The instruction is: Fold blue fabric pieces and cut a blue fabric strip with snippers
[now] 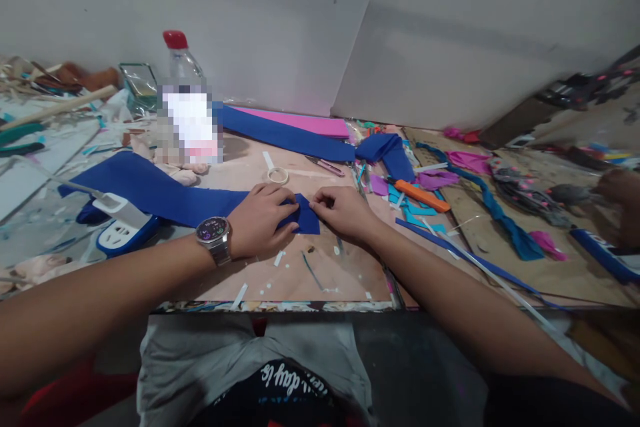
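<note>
A long blue fabric strip (145, 183) lies across the board in front of me. Its right end, near the middle, is folded into an angular shape. My left hand (260, 220), wearing a watch, rests over the strip near this end. Its bent fingers and thumb hold the material down. At the folded end's right edge, my right hand (340, 210) pinches the fabric between thumb and fingertips. The other fingers of that hand are curled in. A roll of tape (278, 175) sits just beyond my left hand.
Behind lie another blue strip (290, 135), a pink strip (300, 121) and a phone (193, 123) leaning on a red-capped bottle (176, 40). An orange utility knife (420, 195) lies among scraps at right. A power strip (125, 232) is at left. Another person's hand (620, 190) shows far right.
</note>
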The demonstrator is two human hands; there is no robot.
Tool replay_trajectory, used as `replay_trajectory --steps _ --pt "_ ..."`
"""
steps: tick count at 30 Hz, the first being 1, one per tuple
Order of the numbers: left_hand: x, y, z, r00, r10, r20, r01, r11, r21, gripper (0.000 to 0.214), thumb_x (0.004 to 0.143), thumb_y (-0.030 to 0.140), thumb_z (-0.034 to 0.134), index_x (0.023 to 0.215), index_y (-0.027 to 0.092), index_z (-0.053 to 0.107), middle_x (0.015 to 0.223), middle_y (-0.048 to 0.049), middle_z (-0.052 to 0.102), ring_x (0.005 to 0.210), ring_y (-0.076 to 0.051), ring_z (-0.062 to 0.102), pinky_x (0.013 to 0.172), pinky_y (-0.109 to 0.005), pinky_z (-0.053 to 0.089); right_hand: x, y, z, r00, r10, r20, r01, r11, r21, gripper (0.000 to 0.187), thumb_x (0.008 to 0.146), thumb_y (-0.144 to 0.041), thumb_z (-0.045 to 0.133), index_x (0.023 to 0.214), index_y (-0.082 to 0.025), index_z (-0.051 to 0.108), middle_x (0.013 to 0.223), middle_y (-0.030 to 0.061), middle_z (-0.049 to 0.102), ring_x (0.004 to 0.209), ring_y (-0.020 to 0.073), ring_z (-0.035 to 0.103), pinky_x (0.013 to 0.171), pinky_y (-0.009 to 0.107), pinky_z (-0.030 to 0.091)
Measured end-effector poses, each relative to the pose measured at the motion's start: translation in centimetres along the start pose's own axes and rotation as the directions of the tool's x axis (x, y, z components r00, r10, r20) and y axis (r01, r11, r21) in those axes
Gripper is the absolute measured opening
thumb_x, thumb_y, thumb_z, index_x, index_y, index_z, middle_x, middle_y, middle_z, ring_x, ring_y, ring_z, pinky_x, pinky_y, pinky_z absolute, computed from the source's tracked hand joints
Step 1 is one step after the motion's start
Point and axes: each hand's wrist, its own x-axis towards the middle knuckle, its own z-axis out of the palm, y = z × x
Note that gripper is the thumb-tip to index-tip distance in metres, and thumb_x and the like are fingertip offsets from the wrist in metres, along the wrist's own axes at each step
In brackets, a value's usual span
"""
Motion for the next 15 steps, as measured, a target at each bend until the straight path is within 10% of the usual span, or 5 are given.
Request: replay_trajectory --steps 15 --pt "-0.01 0.20 0.14 0.996 0.010 0.093 -0.011 1.000 0.016 0.048 0.102 0.050 0.051 0.139 0.022 0.063 0.143 -0.0111 0.063 0.127 -0.034 0.056 0.110 -0.055 0.038 -0.02 -0.01 0.01 1.000 -0.022 0.000 0.022 1.000 0.005 0.015 0.092 -0.029 0.068 0.086 -0.019 0.077 0.072 0.0008 0.073 0.064 0.0136 0.060 0.062 0.026 0.037"
